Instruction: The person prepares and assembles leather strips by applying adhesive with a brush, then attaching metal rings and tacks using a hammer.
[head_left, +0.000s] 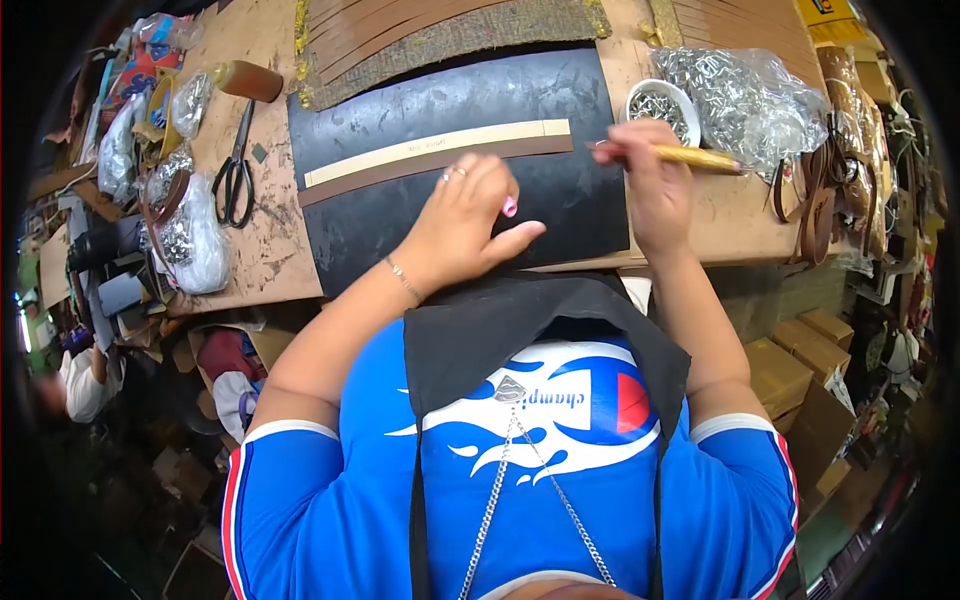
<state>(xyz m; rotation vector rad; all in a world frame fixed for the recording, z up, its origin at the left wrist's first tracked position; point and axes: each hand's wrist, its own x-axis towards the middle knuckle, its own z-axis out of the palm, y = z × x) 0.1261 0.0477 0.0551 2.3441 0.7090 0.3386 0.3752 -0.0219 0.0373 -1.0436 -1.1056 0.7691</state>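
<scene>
On the black mat (380, 235) lies a long brown strip (400, 168) with a pale template (370, 162) along its upper part. My left hand (465, 215) rests just below the strip's middle, over the mat, its thumb apart from its curled fingers. I see no object in it. My right hand (650, 180) is raised near the mat's right edge and grips a yellow-handled tool (698, 156). The end of the tool on the left, near the strip's right end, is blurred.
Black scissors (236, 180) and an amber bottle (247, 80) are on the left. A white bowl of metal pieces (690, 113) and a plastic bag of metal parts (745, 100) sit at the right. Brown strips on a rough board (450, 45) lie behind the mat.
</scene>
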